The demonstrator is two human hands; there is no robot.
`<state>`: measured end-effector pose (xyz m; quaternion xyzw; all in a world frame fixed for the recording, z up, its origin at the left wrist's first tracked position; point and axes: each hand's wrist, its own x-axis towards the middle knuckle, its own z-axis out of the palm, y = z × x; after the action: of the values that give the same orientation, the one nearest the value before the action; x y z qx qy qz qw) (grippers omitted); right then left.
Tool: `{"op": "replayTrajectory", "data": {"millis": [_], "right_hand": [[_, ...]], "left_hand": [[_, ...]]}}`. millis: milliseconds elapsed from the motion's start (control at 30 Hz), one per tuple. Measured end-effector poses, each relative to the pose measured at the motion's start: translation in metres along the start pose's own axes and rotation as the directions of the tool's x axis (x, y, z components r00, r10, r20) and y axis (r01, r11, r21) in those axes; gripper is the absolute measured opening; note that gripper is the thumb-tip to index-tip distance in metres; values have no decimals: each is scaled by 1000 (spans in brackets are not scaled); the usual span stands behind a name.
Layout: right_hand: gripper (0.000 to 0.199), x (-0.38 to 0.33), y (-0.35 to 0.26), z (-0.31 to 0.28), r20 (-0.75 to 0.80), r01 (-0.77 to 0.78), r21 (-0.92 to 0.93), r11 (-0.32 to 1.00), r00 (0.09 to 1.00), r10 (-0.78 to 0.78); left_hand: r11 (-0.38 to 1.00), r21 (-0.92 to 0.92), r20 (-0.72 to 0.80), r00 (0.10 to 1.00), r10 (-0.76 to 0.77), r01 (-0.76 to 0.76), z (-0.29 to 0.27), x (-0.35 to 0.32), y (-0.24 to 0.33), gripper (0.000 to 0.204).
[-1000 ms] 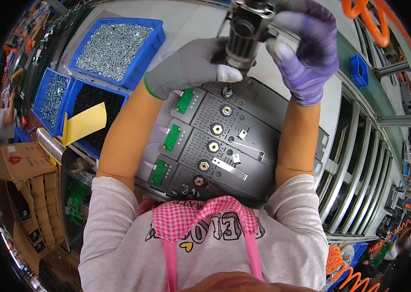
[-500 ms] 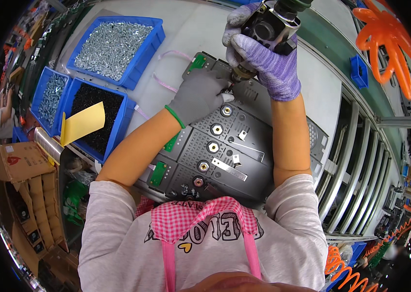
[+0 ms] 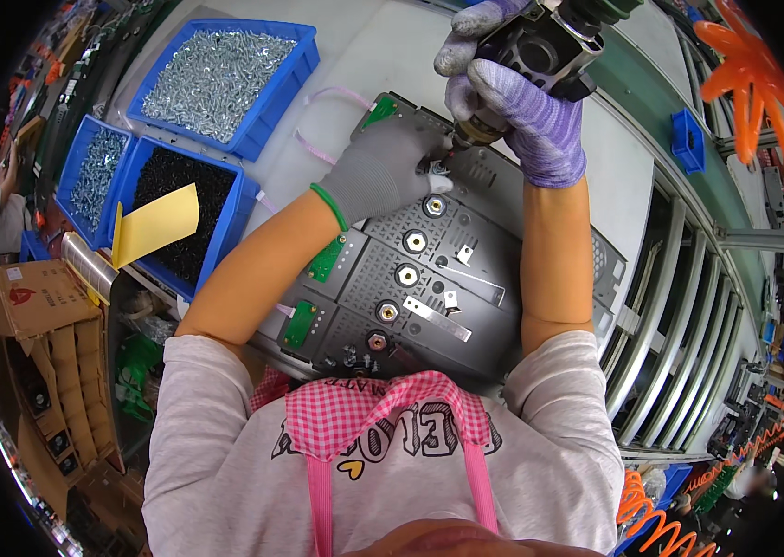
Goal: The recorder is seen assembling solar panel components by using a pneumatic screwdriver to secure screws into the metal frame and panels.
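My right hand (image 3: 545,125), in a purple glove with grey fingertips, is wrapped round a black and silver power screwdriver (image 3: 529,48). The tool leans, its nose pointing down toward the dark grey perforated metal panels (image 3: 480,243). Right at that tip, my left hand (image 3: 385,174), in a grey glove with a green cuff, has its fingers bent in a pinch. What they hold is mostly hidden. A row of hex nuts (image 3: 408,275) sits on the panels toward me, beside thin metal strips (image 3: 438,320). Green circuit boards (image 3: 299,323) line the panels' left edge.
On the left stand blue bins of silver screws (image 3: 216,85), smaller screws (image 3: 95,183) and black screws (image 3: 174,186), with a yellow card (image 3: 158,225) across the last. An open cardboard box (image 3: 49,343) is lower left. Metal rails (image 3: 680,325) and coiled orange hoses (image 3: 752,84) are at right.
The screwdriver's body has swung a little to the right with my right hand, so it leans more. My left hand remains at its tip, shifted slightly.
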<state>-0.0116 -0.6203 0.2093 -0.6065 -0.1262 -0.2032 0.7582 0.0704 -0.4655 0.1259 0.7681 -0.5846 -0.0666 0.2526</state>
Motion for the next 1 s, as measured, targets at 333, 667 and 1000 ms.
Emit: {"op": "replayTrajectory", "data": {"millis": [333,667,1000], "right_hand": [[104,0,-17,38,-235,218,-78,973,944,-231],[71,-1,-29,24,-301,83,198,977,954,-20],[83,-3,-2,4,41,344,-42,938,939,-342]], "left_hand": [[840,-542,-277,945,-176,-2,-50,19,51,65],[824,-566,-238,954,-179,13,-45,18,60,77],[679,-733,-180,951,-251,40,-24,5,42,78]]}}
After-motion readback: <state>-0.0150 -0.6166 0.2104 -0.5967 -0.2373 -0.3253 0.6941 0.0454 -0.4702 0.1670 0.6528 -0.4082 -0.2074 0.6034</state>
